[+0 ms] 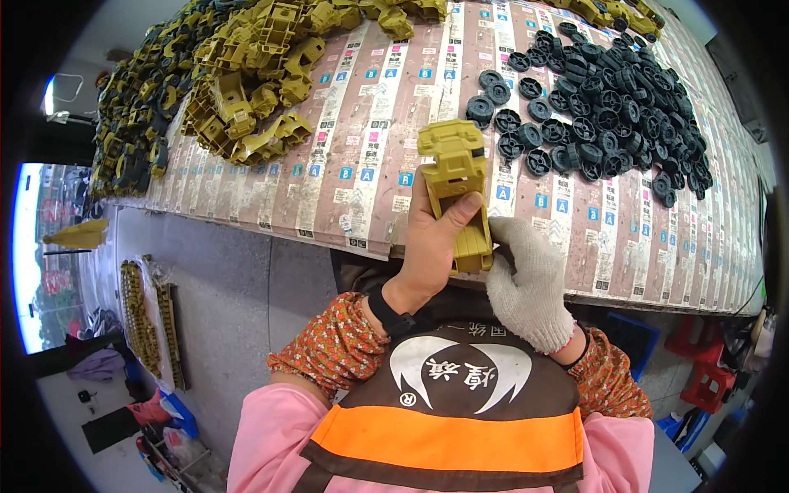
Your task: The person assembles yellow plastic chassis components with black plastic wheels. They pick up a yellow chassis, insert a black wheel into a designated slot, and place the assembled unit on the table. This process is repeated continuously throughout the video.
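Note:
My left hand (436,232), bare, is closed round an olive-yellow plastic toy truck body (454,135), its thumb lying across the hollow middle. The body is held upright over the near edge of the table, and no wheels show on it. At its lower right end my right hand (532,283), in a pale knitted glove, is curled with its fingers against the side of the body. Some of the gloved fingertips are hidden behind the plastic, so anything small between them cannot be made out.
Black toy wheels (608,107) lie heaped on the paper-covered table (362,205) at right. Olive-yellow truck bodies (263,82) are piled at back left, beside a mass of bodies with black wheels (136,123). Red plastic stools (705,382) stand below at right.

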The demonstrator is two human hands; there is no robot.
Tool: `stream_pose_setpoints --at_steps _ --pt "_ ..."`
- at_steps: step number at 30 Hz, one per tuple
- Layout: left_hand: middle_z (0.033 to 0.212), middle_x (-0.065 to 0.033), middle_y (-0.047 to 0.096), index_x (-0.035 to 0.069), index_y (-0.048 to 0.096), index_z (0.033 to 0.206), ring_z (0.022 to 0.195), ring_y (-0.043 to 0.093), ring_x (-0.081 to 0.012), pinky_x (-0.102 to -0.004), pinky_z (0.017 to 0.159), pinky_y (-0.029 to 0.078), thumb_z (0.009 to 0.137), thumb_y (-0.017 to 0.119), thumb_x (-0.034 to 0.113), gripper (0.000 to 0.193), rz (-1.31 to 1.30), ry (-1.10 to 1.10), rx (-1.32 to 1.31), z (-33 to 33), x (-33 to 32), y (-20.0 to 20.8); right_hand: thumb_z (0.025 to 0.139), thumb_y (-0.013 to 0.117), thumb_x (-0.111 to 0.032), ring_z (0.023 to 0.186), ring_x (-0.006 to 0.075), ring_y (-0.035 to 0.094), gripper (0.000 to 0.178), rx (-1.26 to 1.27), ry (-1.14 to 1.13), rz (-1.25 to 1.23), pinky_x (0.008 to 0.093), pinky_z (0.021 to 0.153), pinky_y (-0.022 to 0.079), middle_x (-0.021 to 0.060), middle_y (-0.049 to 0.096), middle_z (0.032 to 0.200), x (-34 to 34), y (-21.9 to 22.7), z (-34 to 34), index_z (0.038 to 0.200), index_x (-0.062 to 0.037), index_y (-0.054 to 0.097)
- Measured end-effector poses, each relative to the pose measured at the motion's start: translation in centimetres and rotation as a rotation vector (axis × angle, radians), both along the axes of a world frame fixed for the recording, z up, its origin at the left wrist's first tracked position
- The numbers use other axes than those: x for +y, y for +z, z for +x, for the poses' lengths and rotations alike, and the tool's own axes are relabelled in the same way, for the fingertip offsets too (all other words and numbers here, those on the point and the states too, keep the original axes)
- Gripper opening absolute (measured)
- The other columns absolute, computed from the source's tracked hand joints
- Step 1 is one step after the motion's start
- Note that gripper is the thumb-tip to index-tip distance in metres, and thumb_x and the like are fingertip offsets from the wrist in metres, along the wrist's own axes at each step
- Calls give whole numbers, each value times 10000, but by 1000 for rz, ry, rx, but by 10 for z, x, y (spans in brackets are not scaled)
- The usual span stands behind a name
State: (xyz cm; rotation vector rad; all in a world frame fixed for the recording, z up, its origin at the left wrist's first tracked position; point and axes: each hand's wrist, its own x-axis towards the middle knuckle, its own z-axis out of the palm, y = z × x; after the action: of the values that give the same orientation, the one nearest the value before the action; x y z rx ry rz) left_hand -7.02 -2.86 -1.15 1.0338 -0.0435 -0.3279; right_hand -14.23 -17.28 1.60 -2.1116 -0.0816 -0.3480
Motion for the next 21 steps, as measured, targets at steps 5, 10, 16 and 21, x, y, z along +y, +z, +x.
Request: stream_pose_setpoints --at_steps 5,10,16,21 --pt "1310 -33 663 86 471 1446 1168 644 -134 -313 1004 528 1026 738 96 498 -22 27 -194 -8 -4 -1 802 537 92 846 461 691 362 104 -11 83 498 760 551 243 687 937 6 16 -2 1135 10 652" --pt "1340 -43 645 87 451 1453 1177 646 -150 -318 1016 524 1036 723 94 498 80 -105 -87 7 4 2 841 567 41 885 429 706 325 189 73 6 479 780 562 244 702 973 -15 19 6 1146 -18 662" --pt "1335 -106 585 112 343 1522 1148 703 -257 -429 909 641 1063 675 294 596 109 -262 51 29 23 25 928 682 -112 863 393 701 109 43 -214 -661 473 762 571 189 666 950 -77 13 73 1016 -49 694" --pt "1362 -164 562 106 243 1554 1135 718 -325 -497 874 663 1060 646 373 691 145 -422 213 31 45 29 912 720 -178 920 397 697 176 104 -145 -813 492 785 580 187 642 1021 -84 1 91 975 -23 667"
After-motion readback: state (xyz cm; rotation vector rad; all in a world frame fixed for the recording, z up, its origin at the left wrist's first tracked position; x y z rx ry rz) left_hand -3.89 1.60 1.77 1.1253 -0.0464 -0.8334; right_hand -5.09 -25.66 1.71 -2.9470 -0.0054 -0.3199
